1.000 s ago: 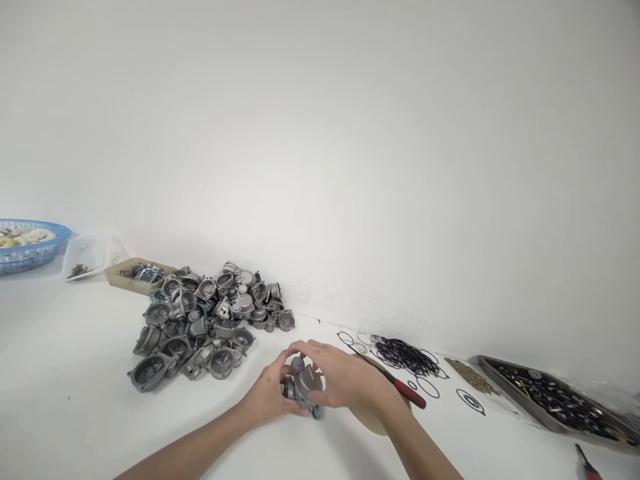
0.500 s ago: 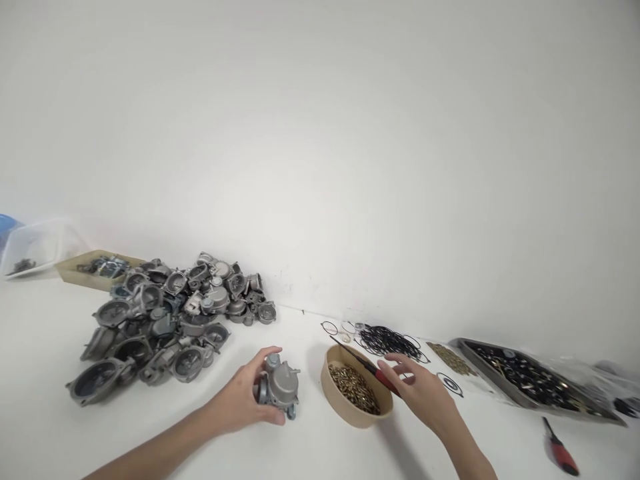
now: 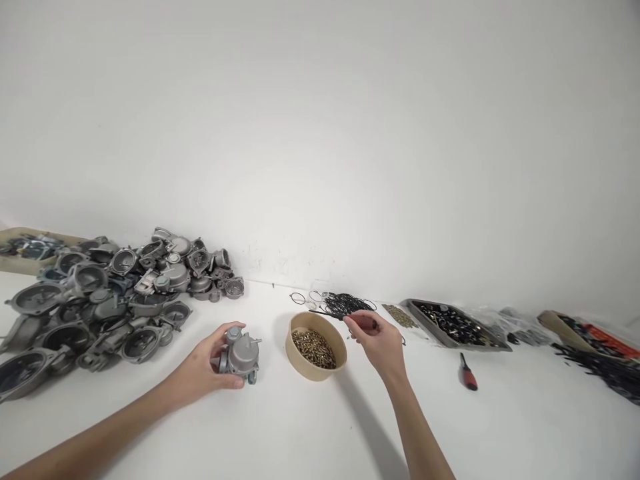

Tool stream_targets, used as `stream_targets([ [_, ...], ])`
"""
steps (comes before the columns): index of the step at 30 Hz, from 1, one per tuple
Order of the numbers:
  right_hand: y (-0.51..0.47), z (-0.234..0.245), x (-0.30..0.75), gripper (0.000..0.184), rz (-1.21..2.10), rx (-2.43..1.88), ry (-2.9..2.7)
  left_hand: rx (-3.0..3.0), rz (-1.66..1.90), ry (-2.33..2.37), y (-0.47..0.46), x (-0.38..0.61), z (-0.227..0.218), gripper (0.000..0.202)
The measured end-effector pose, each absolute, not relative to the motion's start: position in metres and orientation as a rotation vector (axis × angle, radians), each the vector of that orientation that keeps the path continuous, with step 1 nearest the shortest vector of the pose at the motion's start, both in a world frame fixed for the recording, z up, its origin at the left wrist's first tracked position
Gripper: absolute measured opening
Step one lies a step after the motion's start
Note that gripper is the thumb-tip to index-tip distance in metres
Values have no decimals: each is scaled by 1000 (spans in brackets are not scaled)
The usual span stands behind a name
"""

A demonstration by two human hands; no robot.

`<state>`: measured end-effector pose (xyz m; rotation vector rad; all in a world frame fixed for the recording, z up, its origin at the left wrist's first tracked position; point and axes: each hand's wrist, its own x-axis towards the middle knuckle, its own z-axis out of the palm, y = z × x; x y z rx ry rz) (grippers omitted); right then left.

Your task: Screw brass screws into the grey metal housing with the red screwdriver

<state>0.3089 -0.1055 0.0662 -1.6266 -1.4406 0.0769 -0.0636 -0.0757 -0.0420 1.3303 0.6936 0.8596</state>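
Note:
My left hand (image 3: pixel 207 363) is wrapped round a grey cast-metal carburetor bowl (image 3: pixel 243 353), thumb in front and fingers behind. The part sits at table height, with a round plug on its upper left side. In my right hand (image 3: pixel 376 339) is a slim black-shafted screwdriver (image 3: pixel 326 314), its handle mostly hidden by the fingers. The shaft points left above the far rim of a round tan paper tub (image 3: pixel 316 371). Many small brass-coloured screws or fittings (image 3: pixel 313 348) fill the tub's bottom, between my two hands.
Similar grey carburetor bowls (image 3: pixel 135 300) are piled at left. Black rubber rings (image 3: pixel 345 303) lie behind the tub, beside small brass pieces (image 3: pixel 400 316). Further right are a metal tray (image 3: pixel 453 340) of small parts, a red-handled screwdriver (image 3: pixel 469 379) and black strips (image 3: pixel 600 370).
The view has turned right, bringing more right-side containers into sight. My right hand has turned, and the screwdriver shaft now lies nearer level. My left hand still holds the carburetor bowl.

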Motion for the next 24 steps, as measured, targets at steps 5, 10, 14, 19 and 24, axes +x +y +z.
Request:
stream_targets([
  [5, -109, 65, 297, 44, -36, -1486, -1291, 1327, 866, 676, -79, -63, -42, 94],
  [10, -110, 62, 288, 39, -146, -1447, -1262, 1309, 852, 664, -81, -64, -38, 94],
  [14, -107, 61, 290, 39, -188, -1440, -1260, 1305, 860, 653, -81, -63, -36, 94],
  [19, -103, 58, 292, 39, -196, -1448, -1281, 1301, 869, 647, -82, -63, -35, 93],
  [24, -102, 56, 292, 38, -199, -1458, -1297, 1299, 860, 638, -82, -64, -36, 94],
])
